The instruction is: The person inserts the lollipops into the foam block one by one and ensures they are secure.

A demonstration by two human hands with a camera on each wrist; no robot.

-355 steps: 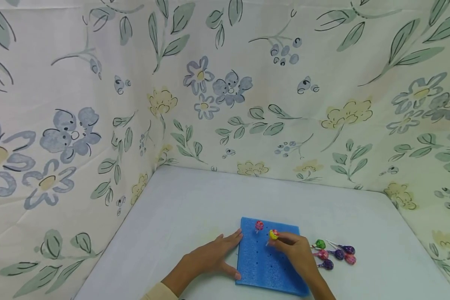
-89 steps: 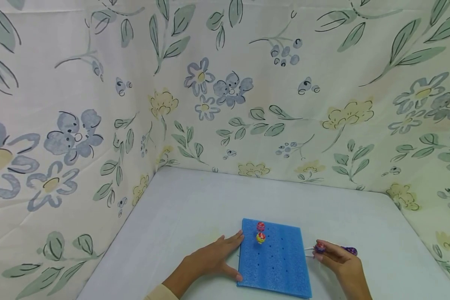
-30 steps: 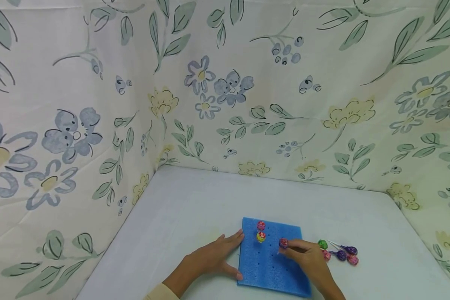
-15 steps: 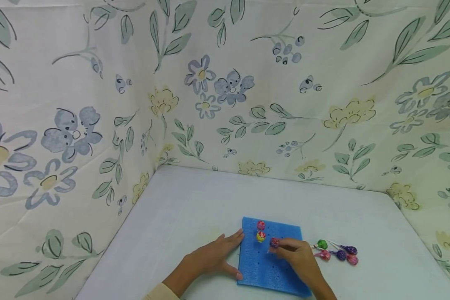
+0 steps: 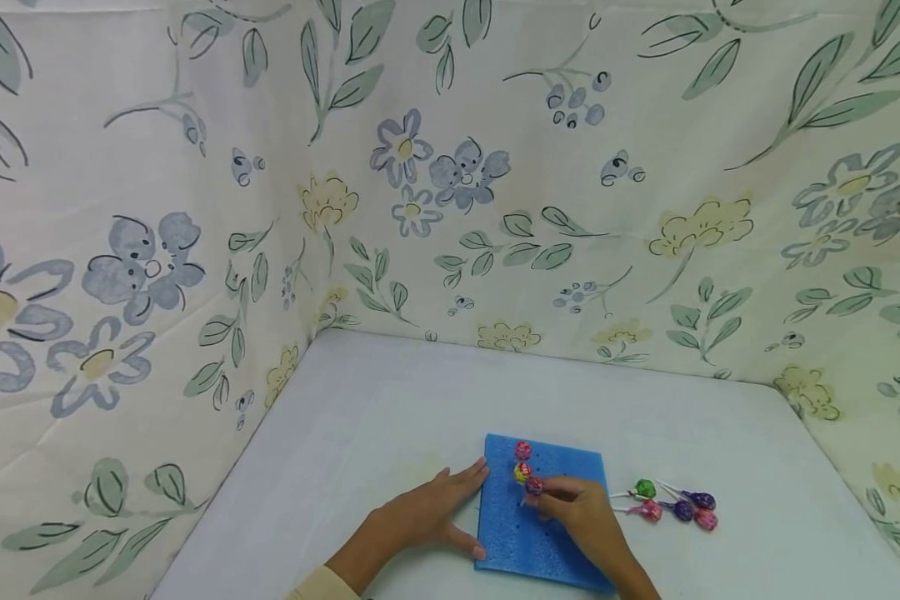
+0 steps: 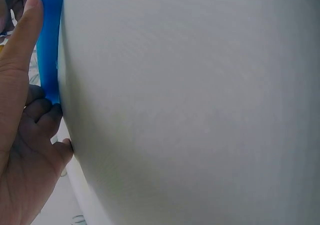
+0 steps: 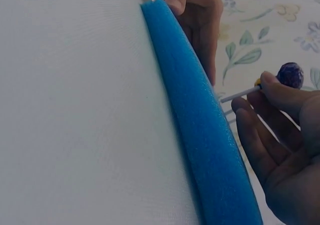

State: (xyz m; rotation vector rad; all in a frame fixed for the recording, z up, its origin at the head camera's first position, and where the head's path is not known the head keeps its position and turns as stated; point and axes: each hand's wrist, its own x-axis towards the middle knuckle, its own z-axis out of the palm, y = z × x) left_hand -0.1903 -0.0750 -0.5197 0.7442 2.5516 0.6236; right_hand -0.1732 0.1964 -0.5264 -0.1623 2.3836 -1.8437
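My right hand [image 5: 581,512] pinches a dark purple-wrapped lollipop [image 7: 290,75] between thumb and finger. In the right wrist view its white stick points at the blue foam board [image 7: 200,125], with the tip right at the surface. My left hand [image 5: 416,521] lies along the board's left edge, fingers extended and thumb spread, touching its side; the left wrist view shows the fingers [image 6: 42,117] against the foam edge. A red-pink lollipop [image 5: 522,450] and a yellow-and-red lollipop [image 5: 522,472] stand upright in the board's left column. Small holes dot the foam.
Right of the board, several lollipops lie loose on the white table [image 5: 390,392]: a green one [image 5: 645,488], a pink one [image 5: 651,511], another pink one [image 5: 707,520] and purple ones [image 5: 682,510]. Floral cloth [image 5: 450,275] rises behind and at both sides.
My right hand has carried the purple lollipop from the pile leftward over the board to just below the yellow one. Earlier, the yellow lollipop went into the board. The left hand has stayed put.
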